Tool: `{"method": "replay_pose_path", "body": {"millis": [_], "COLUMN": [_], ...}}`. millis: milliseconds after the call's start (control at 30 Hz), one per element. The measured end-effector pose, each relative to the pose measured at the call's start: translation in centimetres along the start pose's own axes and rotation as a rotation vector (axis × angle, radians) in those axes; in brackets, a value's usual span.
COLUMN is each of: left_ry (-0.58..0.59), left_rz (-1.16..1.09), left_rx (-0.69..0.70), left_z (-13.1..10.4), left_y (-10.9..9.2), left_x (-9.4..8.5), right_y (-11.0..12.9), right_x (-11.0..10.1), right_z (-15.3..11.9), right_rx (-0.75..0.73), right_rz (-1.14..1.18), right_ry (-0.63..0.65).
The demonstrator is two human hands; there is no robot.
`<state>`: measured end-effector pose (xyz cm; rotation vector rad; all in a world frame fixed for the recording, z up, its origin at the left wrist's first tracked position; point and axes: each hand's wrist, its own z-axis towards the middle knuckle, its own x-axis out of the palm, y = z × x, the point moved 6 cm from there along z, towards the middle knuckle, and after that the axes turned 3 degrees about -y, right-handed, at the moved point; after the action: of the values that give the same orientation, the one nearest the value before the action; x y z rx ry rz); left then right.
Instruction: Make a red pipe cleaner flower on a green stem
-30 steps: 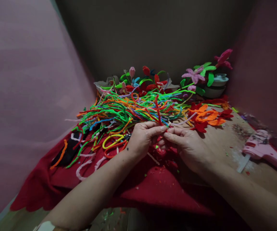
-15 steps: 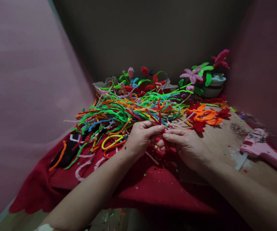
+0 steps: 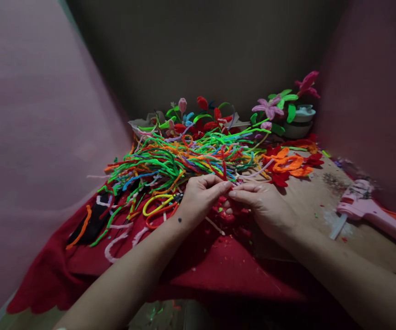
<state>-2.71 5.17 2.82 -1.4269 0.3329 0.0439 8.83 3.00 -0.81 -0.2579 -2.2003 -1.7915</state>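
A red pipe cleaner (image 3: 224,166) sticks up from between my two hands, over the near side of a heap of coloured pipe cleaners (image 3: 170,158). My left hand (image 3: 203,195) pinches it between thumb and index finger. The fingertips of my right hand (image 3: 258,201) close on the same red piece from the other side, almost touching the left ones. Its lower part is mostly hidden by my fingers. Just left of my left hand lie scissors with yellow and red handles (image 3: 156,205), partly covered by the wrist.
Orange and red pipe-cleaner petals (image 3: 287,162) lie on a cardboard sheet (image 3: 301,206) at right. A pink glue gun (image 3: 359,204) rests there. Finished flowers (image 3: 268,108) stand at the back. A red cloth (image 3: 215,270) covers the table; walls enclose both sides.
The whole view has shifted slightly, moving things a little left. Both hands still pinch the red pipe cleaner, with their fingertips slightly closer together.
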Motion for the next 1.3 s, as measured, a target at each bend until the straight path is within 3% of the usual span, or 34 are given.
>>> {"method": "replay_pose_path", "body": {"millis": [100, 200, 367, 567, 733, 933, 1033, 1200, 1300], "left_ry": [-0.088, -0.098, -0.021, -0.085, 0.002, 0.331, 0.426, 0.481, 0.420], "left_rz": [0.237, 0.352, 0.336, 0.391, 0.453, 0.533, 0.600, 0.653, 0.546], "left_rx": [0.214, 0.364, 0.511, 0.569, 0.730, 0.664, 0.629, 0.574, 0.393], "left_z": [-0.3, -0.6, -0.8, -0.6, -1.0, -1.4, -1.7, -2.2, -1.7], "left_y": [-1.2, -1.5, -1.9, -2.3, -3.1, -4.0, -4.1, -3.6, -3.0], "left_x": [-0.3, -0.4, -0.4, -1.2, -1.1, -0.5, -0.4, -0.1, -0.1], "right_y": [0.2, 0.4, 0.6, 1.1, 1.6, 0.9, 0.5, 0.8, 1.8], "right_x": [0.0, -0.2, -0.2, 0.1, 0.3, 0.6, 0.7, 1.0, 1.0], "right_z": [0.0, 0.0, -0.2, -0.4, -0.8, -0.9, -0.9, -1.0, -1.3], "right_rx": [-0.030, -0.040, -0.031, -0.090, -0.066, 0.065, 0.106, 0.060, -0.183], "right_rz": [-0.016, -0.045, -0.081, -0.121, -0.183, -0.167, -0.191, -0.361, -0.626], "right_ry": [-0.011, -0.013, 0.006, 0.076, 0.126, 0.287, 0.360, 0.352, 0.243]}}
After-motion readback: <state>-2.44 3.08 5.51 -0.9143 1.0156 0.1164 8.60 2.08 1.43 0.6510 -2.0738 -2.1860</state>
